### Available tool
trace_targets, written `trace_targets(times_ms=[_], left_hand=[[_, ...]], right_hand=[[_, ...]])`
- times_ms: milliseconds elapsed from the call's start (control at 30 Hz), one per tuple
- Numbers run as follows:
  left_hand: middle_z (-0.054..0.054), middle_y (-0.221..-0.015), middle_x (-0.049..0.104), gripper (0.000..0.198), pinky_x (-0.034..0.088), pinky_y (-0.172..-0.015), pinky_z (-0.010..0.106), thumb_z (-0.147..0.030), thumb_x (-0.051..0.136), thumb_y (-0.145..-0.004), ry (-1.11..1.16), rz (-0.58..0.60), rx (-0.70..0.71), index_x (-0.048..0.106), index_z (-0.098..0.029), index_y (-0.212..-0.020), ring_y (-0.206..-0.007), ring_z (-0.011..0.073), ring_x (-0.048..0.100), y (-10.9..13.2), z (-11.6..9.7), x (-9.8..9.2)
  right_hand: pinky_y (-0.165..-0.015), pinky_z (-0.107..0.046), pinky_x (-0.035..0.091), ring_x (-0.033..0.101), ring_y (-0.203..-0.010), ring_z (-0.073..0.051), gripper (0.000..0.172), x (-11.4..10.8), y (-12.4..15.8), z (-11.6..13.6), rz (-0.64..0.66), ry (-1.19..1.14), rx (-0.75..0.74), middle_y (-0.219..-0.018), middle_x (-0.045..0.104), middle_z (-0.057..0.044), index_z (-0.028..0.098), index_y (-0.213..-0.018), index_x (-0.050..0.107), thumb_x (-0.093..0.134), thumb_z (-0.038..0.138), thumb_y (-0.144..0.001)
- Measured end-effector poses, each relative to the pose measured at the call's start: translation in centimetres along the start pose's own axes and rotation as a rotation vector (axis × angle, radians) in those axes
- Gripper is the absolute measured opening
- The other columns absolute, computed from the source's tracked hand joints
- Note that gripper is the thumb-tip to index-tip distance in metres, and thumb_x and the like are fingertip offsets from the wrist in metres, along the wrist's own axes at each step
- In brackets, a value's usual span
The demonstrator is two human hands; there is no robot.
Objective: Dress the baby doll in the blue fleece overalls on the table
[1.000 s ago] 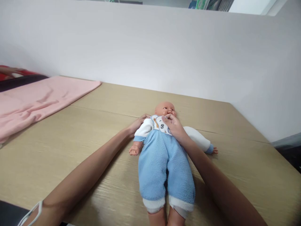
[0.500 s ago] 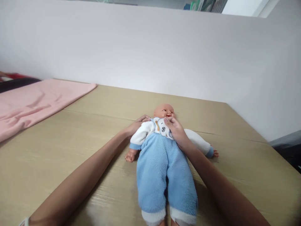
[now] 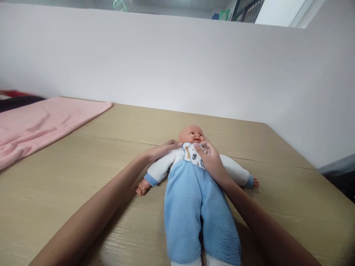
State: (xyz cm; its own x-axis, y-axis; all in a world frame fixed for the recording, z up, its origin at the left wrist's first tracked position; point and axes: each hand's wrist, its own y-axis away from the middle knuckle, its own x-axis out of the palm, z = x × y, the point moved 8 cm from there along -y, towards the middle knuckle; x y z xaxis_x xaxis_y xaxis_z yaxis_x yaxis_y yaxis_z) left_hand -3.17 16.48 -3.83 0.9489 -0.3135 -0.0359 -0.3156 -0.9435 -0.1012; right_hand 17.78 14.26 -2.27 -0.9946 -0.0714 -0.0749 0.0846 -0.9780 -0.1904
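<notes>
fingers bent, with the thumb just a little apart from them, the person's right hand (image 3: 212, 159) rests on the bib (image 3: 194, 157) of a doll (image 3: 191, 184), close under its head (image 3: 190, 133); from where i stand i can't tell whether a bit of fabric is pinched there. the left hand (image 3: 165, 148) lies at the doll's other shoulder, fingertips at the edge of the neck, and its thumb and palm are hidden from me, so i can't say how tightly it is curled or whether it has hold of anything. the doll is on its back on the table (image 3: 41, 192), between the two forearms, head toward the wall (image 3: 177, 66) and legs toward the person. its face is turned up and a little to the right. the bib is white, with a printed eye and an orange patch, partly covered by the right hand. below it are fluffy blue trousers (image 3: 184, 221) with white hems. both white sleeves spread outward, the near-left one (image 3: 163, 168) passing beside the left hand, the other (image 3: 234, 170) reaching out past the right wrist, each ending in a blue cuff and a small bare hand. well off to the left, a pink cloth (image 3: 50, 125) lies wrinkled on the table, with something dark (image 3: 22, 102) just behind it.
</notes>
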Motion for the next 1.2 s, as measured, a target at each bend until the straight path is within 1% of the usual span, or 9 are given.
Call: trace_targets(times_ms=[133, 300, 400, 533, 800, 900, 967, 1067, 1200], left_hand=[[0.010, -0.142, 0.073, 0.073, 0.054, -0.107, 0.039, -0.081, 0.075, -0.090, -0.429, 0.239, -0.232, 0.060, -0.025, -0.134, -0.132, 0.0313, 0.067, 1.3, -0.6, -0.1], [0.007, -0.117, 0.077, 0.074, 0.051, -0.090, 0.038, -0.084, 0.071, -0.087, -0.740, 0.230, -0.302, 0.054, -0.027, -0.129, -0.111, 0.0326, 0.070, 1.3, -0.9, -1.7], [0.008, -0.122, 0.078, 0.067, 0.051, -0.089, 0.036, -0.081, 0.070, -0.088, -0.764, 0.226, -0.281, 0.062, -0.026, -0.125, -0.113, 0.0328, 0.070, 1.0, -0.7, -1.8], [0.009, -0.140, 0.078, 0.063, 0.051, -0.103, 0.037, -0.076, 0.066, -0.094, -0.701, 0.305, -0.280, 0.071, -0.026, -0.133, -0.128, 0.0334, 0.069, 1.2, -0.4, -1.1], [0.010, -0.159, 0.071, 0.083, 0.045, -0.120, 0.048, -0.088, 0.048, -0.098, -0.850, 0.370, -0.313, 0.056, -0.033, -0.160, -0.143, 0.0368, 0.066, 2.3, -0.6, -0.8], [0.016, -0.157, 0.071, 0.097, 0.049, -0.116, 0.049, -0.094, 0.047, -0.094, -0.900, 0.371, -0.363, 0.050, -0.027, -0.164, -0.137, 0.0387, 0.069, 3.1, -1.1, -1.1], [0.017, -0.157, 0.072, 0.103, 0.053, -0.110, 0.048, -0.097, 0.052, -0.089, -0.943, 0.379, -0.394, 0.052, -0.027, -0.164, -0.133, 0.0396, 0.071, 3.5, -1.3, -1.5], [0.019, -0.156, 0.073, 0.110, 0.056, -0.103, 0.046, -0.102, 0.052, -0.083, -1.061, 0.356, -0.455, 0.060, -0.025, -0.160, -0.130, 0.0426, 0.074, 3.5, -1.0, -2.5], [0.027, -0.139, 0.079, 0.110, 0.058, -0.091, 0.047, -0.104, 0.046, -0.083, -1.223, 0.312, -0.526, 0.073, -0.015, -0.142, -0.116, 0.0464, 0.078, 3.1, -0.6, -3.2]], right_hand=[[-0.074, -0.035, 0.054, 0.071, -0.084, -0.024, 0.047, -0.4, 0.4, 0.5, -0.027, 0.125, -0.062, -0.093, 0.077, -0.004, 0.027, -0.093, 0.058, 0.077, 0.070, -0.094], [-0.073, -0.036, 0.050, 0.074, -0.086, -0.028, 0.038, -1.6, 0.5, 1.3, -0.039, 0.406, -0.076, -0.088, 0.076, -0.004, 0.027, -0.089, 0.057, 0.070, 0.062, -0.097], [-0.078, -0.038, 0.052, 0.077, -0.096, -0.031, 0.034, -2.4, 0.4, 1.9, -0.063, 0.501, -0.087, -0.094, 0.080, -0.007, 0.027, -0.089, 0.058, 0.070, 0.058, -0.096], [-0.084, -0.039, 0.054, 0.078, -0.102, -0.032, 0.033, -2.3, 0.1, 1.6, 0.021, 0.578, -0.047, -0.098, 0.082, -0.007, 0.027, -0.089, 0.060, 0.070, 0.058, -0.095], [-0.097, -0.047, 0.056, 0.077, -0.111, -0.036, 0.038, -3.3, 0.2, 1.7, 0.191, 0.794, 0.022, -0.119, 0.085, -0.010, 0.027, -0.109, 0.074, 0.063, 0.062, -0.103], [-0.100, -0.047, 0.059, 0.077, -0.119, -0.037, 0.043, -4.3, 1.1, 2.1, 0.290, 0.746, 0.032, -0.128, 0.084, -0.011, 0.026, -0.117, 0.076, 0.064, 0.065, -0.105], [-0.096, -0.045, 0.060, 0.079, -0.112, -0.035, 0.042, -5.4, 2.0, 2.5, 0.322, 0.729, -0.017, -0.121, 0.086, -0.010, 0.026, -0.114, 0.077, 0.063, 0.064, -0.107], [-0.086, -0.041, 0.061, 0.081, -0.094, -0.031, 0.034, -7.9, 3.6, 2.6, 0.262, 0.707, -0.125, -0.102, 0.086, -0.006, 0.026, -0.108, 0.076, 0.062, 0.057, -0.109], [-0.095, -0.045, 0.062, 0.080, -0.100, -0.030, 0.025, -10.5, 6.3, 1.6, 0.187, 0.773, -0.295, -0.112, 0.084, -0.009, 0.027, -0.117, 0.076, 0.059, 0.044, -0.111]])
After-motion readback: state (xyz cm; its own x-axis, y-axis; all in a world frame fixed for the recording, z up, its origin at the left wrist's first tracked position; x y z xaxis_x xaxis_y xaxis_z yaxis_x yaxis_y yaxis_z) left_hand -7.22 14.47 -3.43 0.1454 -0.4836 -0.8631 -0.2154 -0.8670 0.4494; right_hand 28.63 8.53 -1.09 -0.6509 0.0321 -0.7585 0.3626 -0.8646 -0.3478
